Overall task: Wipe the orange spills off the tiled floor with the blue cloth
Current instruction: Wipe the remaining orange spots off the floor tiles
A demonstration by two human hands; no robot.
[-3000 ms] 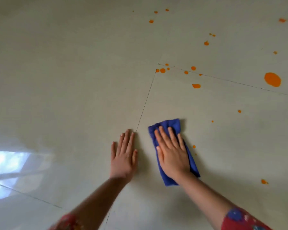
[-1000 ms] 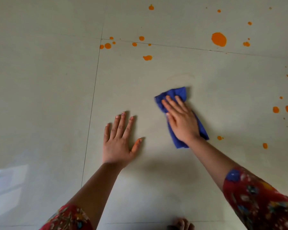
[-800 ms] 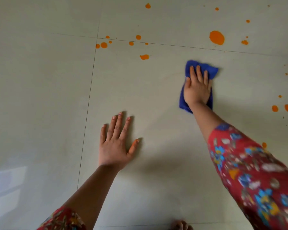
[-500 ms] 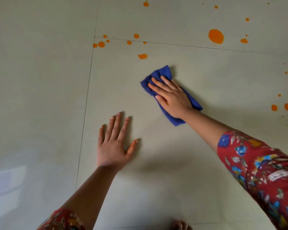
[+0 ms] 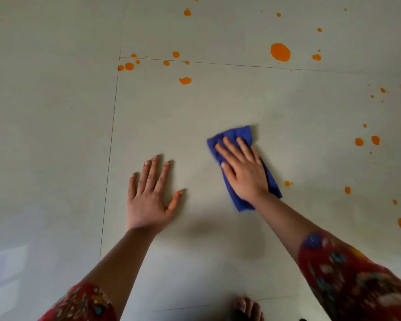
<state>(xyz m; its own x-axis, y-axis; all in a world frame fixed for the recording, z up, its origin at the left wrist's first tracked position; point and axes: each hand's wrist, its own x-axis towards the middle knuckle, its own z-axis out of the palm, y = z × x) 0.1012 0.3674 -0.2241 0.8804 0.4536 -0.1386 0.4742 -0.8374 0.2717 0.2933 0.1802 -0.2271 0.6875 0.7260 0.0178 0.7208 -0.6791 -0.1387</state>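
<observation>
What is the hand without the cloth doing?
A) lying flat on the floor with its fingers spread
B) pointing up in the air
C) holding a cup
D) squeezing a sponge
A: the left hand lies flat on the tiled floor with its fingers spread and holds nothing, while the right hand presses on the blue cloth.

I logged bare toes at bottom edge; red floral sleeves on both forearms; window glare lower left.
</observation>
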